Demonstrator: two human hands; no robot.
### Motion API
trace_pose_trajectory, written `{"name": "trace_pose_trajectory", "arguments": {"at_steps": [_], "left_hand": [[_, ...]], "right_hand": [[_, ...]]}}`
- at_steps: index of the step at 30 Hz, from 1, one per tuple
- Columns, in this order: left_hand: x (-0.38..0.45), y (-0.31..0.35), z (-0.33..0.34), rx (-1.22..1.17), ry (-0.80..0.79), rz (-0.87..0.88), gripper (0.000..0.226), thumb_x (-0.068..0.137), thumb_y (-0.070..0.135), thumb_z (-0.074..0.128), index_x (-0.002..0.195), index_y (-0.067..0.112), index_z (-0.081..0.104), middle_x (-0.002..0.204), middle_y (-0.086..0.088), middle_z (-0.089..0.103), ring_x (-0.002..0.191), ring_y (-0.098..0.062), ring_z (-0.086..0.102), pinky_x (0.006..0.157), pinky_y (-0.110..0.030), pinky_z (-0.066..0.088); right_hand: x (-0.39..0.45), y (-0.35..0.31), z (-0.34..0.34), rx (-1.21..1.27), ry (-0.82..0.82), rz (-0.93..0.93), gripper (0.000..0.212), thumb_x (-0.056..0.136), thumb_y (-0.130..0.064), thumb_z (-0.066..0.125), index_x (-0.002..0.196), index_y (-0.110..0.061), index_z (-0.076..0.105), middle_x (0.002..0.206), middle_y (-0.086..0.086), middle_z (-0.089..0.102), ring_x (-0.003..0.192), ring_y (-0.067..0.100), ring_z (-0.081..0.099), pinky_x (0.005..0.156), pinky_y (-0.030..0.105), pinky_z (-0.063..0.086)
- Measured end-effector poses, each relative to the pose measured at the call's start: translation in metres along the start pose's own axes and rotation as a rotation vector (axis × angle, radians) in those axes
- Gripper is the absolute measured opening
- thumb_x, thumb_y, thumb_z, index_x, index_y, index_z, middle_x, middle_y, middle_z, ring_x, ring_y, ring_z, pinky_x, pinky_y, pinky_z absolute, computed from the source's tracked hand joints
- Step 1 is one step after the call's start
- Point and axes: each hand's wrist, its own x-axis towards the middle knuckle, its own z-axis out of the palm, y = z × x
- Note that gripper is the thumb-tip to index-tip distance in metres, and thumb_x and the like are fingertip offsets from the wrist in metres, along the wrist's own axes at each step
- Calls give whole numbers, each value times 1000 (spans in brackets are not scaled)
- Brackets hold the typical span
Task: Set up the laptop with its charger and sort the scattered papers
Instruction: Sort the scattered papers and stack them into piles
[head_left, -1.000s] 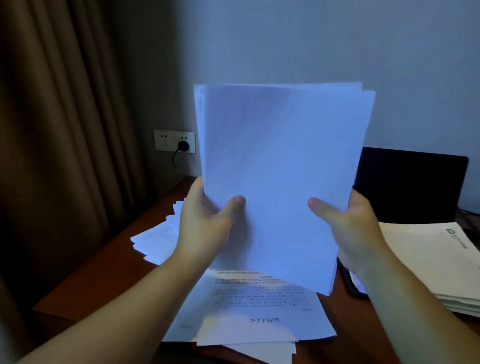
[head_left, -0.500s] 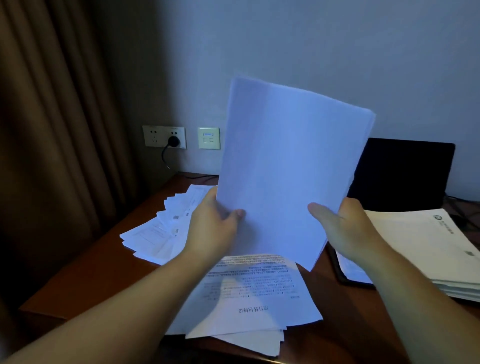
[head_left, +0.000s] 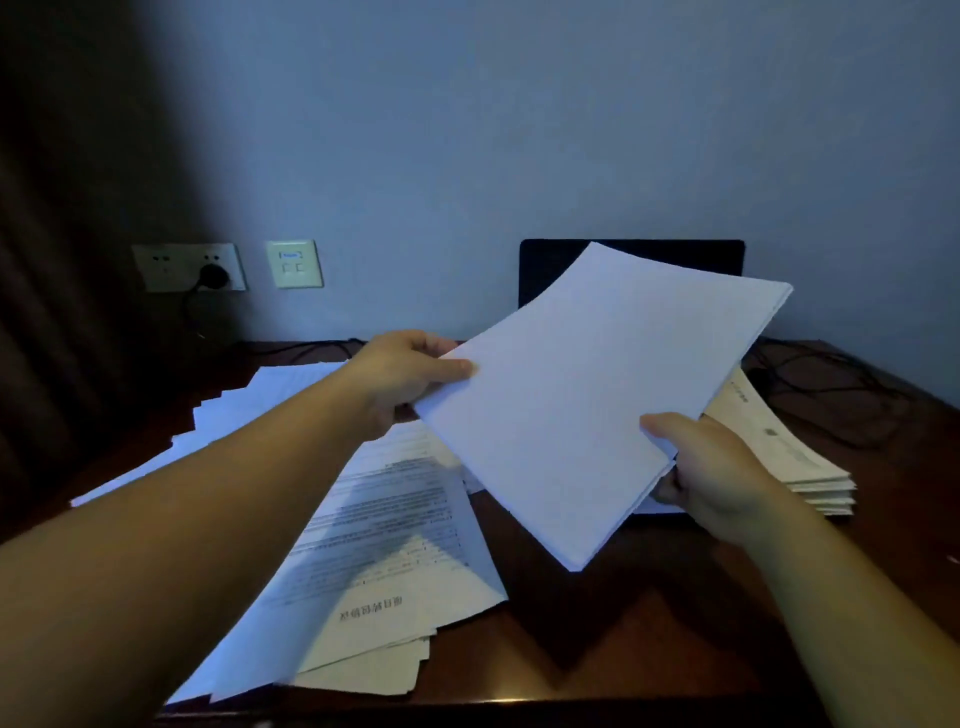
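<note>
dark wooden desk, scattered papers, laptop

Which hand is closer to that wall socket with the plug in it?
Left hand: it grips the paper stack nearer the socket; right hand holds the far side.

We see matt white paper in the blank stack and the printed sheets beneath. The table looks like dark, polished wood with a soft sheen. The wall socket has smooth, pale plastic; the laptop screen is black.
</note>
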Motion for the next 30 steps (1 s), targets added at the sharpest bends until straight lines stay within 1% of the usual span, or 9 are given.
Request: {"name": "trace_pose_trajectory", "arguments": {"at_steps": [5, 7, 9, 12, 15, 20, 24, 26, 30], "left_hand": [[-3, -5, 71, -315, -17, -103, 10, 96, 8, 68, 106, 10, 68, 105, -12, 77, 87, -23, 70, 68, -30, 59], [-7, -8, 98, -271, -70, -119, 8, 98, 10, 65, 104, 9, 69, 105, -16, 76, 83, -24, 66, 61, -29, 52], [-12, -8, 118, -176, -94, -97, 10, 97, 7, 61, 105, 5, 67, 102, -15, 73, 79, -25, 67, 57, -29, 55], [-14, -5, 133, -118, -71, -79, 16, 96, 1, 51, 104, 1, 64, 81, -13, 70, 56, -18, 67, 45, -22, 48], [-10, -5, 137, -66, -38, -90, 17, 94, -1, 45, 100, 0, 62, 61, -11, 62, 37, -10, 54, 44, -20, 45], [-8, -18, 145, -63, 9, -177, 12, 94, 3, 50, 100, 2, 60, 79, -13, 60, 48, -14, 54, 41, -19, 44], [-2, -34, 153, -26, 44, -165, 17, 88, 5, 51, 100, 2, 63, 81, -14, 60, 61, -22, 53, 46, -25, 38], [0, -40, 155, -18, 70, -154, 12, 84, 5, 51, 91, 4, 61, 78, -14, 57, 64, -25, 52, 47, -26, 36], [0, -49, 158, 21, 98, -160, 10, 82, 6, 52, 88, 5, 60, 78, -13, 55, 72, -30, 54, 52, -29, 39]], "right_hand": [[4, 14, -15, 176, 147, 28, 24, 105, -16, 41, 82, -10, 45, 47, 2, 35, 45, 17, 26, 60, 38, 9], [10, 20, -17, 215, 201, 52, 24, 104, -17, 40, 82, -11, 43, 49, 1, 37, 47, 17, 28, 57, 35, 11], [17, 24, -19, 226, 247, 86, 20, 102, -20, 40, 85, -12, 46, 51, 0, 41, 47, 17, 32, 46, 29, 17], [23, 24, -21, 295, 310, 138, 16, 102, -19, 38, 91, -13, 48, 57, 1, 42, 47, 16, 34, 45, 27, 17], [25, 20, -21, 328, 308, 187, 17, 104, -18, 36, 93, -14, 47, 60, 2, 42, 49, 16, 34, 45, 27, 18], [28, 22, -22, 292, 320, 244, 21, 105, -18, 34, 90, -14, 48, 63, 4, 42, 51, 16, 34, 51, 29, 17], [34, 28, -23, 269, 312, 288, 20, 104, -19, 34, 91, -15, 49, 60, 2, 42, 47, 15, 34, 47, 27, 19], [35, 30, -24, 244, 300, 300, 19, 103, -18, 34, 91, -15, 49, 59, 2, 43, 47, 15, 36, 48, 27, 19], [34, 28, -25, 195, 283, 313, 15, 104, -19, 38, 96, -15, 50, 62, 4, 45, 50, 18, 39, 48, 28, 21]]}}
